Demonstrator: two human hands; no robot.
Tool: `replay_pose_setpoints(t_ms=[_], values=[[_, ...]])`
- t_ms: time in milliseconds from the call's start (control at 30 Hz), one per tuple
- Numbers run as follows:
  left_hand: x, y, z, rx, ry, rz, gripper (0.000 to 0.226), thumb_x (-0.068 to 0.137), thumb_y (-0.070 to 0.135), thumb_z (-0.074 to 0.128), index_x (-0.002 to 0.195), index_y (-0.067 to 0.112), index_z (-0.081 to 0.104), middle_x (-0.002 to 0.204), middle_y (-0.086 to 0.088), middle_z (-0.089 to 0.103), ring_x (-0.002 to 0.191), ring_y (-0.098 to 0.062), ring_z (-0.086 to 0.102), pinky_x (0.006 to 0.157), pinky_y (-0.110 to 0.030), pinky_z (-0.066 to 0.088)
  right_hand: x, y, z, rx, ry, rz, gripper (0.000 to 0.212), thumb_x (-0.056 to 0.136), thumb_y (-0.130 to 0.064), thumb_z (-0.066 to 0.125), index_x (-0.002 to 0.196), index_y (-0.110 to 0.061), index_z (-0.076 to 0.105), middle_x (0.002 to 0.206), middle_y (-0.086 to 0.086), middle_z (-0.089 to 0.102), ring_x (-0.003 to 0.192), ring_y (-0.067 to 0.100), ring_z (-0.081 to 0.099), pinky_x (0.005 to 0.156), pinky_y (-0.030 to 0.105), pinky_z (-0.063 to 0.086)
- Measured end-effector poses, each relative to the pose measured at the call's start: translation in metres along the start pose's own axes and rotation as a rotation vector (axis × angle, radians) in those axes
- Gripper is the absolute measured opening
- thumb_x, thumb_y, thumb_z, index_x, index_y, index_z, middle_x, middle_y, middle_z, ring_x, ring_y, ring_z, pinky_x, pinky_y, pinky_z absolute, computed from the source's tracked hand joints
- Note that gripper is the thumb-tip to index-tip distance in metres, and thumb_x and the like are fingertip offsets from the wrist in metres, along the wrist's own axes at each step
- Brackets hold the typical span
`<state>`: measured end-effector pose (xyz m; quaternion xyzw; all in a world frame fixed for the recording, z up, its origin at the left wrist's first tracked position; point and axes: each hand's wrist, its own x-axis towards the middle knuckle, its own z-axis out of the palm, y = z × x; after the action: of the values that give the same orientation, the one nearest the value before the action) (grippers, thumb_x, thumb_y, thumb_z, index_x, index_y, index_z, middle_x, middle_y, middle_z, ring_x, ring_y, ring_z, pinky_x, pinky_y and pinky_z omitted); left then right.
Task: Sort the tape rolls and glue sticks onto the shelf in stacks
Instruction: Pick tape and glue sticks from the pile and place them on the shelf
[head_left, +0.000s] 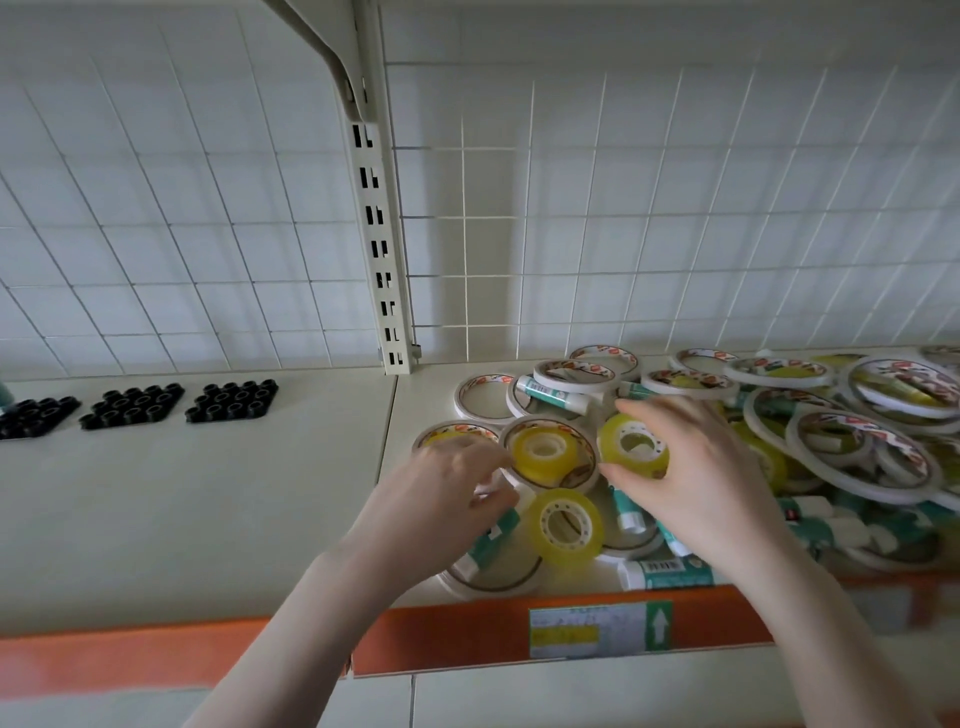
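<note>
Stock heap, unsorted: tape rolls and glue sticks lie jumbled on the right bay of the shelf (322, 525), spreading from centre out toward 3 o'clock.

Right hand (696, 483): thumb and fingers pinch a yellow clear-tape roll (632, 447), tilted so its white core faces the camera, raised slightly above the heap.

Left hand (447, 499): fingers curled low at the heap's near-left edge, over a green-and-white glue stick (491, 543); whether it actually grips the stick cannot be told from the blurred view.

Between the hands: a second yellow roll (544, 452) lying flat inside a wide white tape ring (550, 457), at 12 o'clock from the left hand; a third yellow roll (565, 525) tilted at 5 o'clock from that.

Relation governing the next move, as judged: bare shelf lies toward 9 o'clock of the heap, nearer the left hand; the held roll would cross that way. The glue stick's long axis runs 1 to 7 o'clock.

Elsewhere: black ringed trays (132, 408) at the far left.
</note>
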<state>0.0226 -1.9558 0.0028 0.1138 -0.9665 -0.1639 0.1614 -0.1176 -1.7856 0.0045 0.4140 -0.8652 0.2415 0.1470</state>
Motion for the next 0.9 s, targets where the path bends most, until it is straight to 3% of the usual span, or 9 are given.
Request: replay_pose_setpoints(t_ms=[100,200,400,567,700,800,900], values=[[0.002,0.005,0.002,0.019,-0.059,0.002,0.028,0.090,0.037,0.053,0.117,0.033,0.058,0.103,0.016,0.058,0.088,-0.002,0.053,0.064,-0.008,0.036,-0.006,0.004,0.000,0.007,0.019,-0.002,0.057,0.074,-0.034,0.076,0.126,-0.019,0.058,0.120,-0.001,0.058,0.115,0.019,0.051,0.090,0.021,0.030],[0.003,0.010,0.002,0.047,-0.089,0.003,0.027,0.091,0.035,0.050,0.117,0.032,0.057,0.107,0.012,0.060,0.091,-0.008,0.057,0.075,-0.024,0.045,-0.011,0.008,0.002,0.009,0.039,-0.015,0.056,0.069,-0.033,0.079,0.120,-0.016,0.063,0.116,0.000,0.061,0.110,0.021,0.056,0.088,0.024,0.035],[0.007,0.014,0.004,0.069,-0.121,-0.014,0.022,0.088,0.023,0.050,0.106,0.024,0.063,0.095,0.003,0.063,0.084,-0.016,0.057,0.075,-0.036,0.049,-0.018,0.012,0.007,0.037,0.056,-0.041,0.055,0.066,-0.031,0.082,0.115,-0.012,0.065,0.115,0.003,0.063,0.107,0.025,0.059,0.086,0.028,0.040],[0.009,0.016,0.003,0.006,-0.089,-0.052,0.028,0.080,0.019,0.056,0.106,0.024,0.065,0.095,0.004,0.060,0.083,-0.017,0.057,0.076,-0.030,0.047,-0.020,0.011,0.007,0.056,0.077,-0.049,0.056,0.064,-0.031,0.083,0.113,-0.011,0.066,0.112,0.004,0.065,0.104,0.025,0.061,0.086,0.027,0.040],[0.008,0.014,-0.005,-0.057,0.003,-0.081,0.022,0.078,0.017,0.060,0.098,0.022,0.067,0.085,0.011,0.055,0.073,-0.007,0.053,0.071,-0.021,0.045,-0.018,0.009,0.007,0.079,0.097,-0.070,0.055,0.064,-0.032,0.081,0.112,-0.010,0.066,0.110,0.004,0.065,0.102,0.025,0.061,0.084,0.027,0.040],[0.005,0.012,-0.015,-0.154,0.092,-0.150,0.015,0.077,0.016,0.064,0.089,0.025,0.064,0.080,0.012,0.062,0.070,-0.004,0.058,0.068,-0.023,0.048,-0.014,0.004,0.009,0.109,0.092,-0.097,0.055,0.066,-0.039,0.074,0.113,-0.011,0.066,0.106,0.002,0.065,0.098,0.023,0.062,0.079,0.025,0.042],[-0.001,0.006,-0.024,-0.236,0.189,-0.194,0.023,0.075,0.014,0.068,0.080,0.034,0.057,0.075,0.011,0.064,0.067,-0.002,0.059,0.065,-0.019,0.049,-0.009,-0.004,0.016,0.124,0.081,-0.144,0.054,0.066,-0.035,0.078,0.114,-0.012,0.066,0.104,0.001,0.065,0.095,0.022,0.062,0.077,0.025,0.043]])
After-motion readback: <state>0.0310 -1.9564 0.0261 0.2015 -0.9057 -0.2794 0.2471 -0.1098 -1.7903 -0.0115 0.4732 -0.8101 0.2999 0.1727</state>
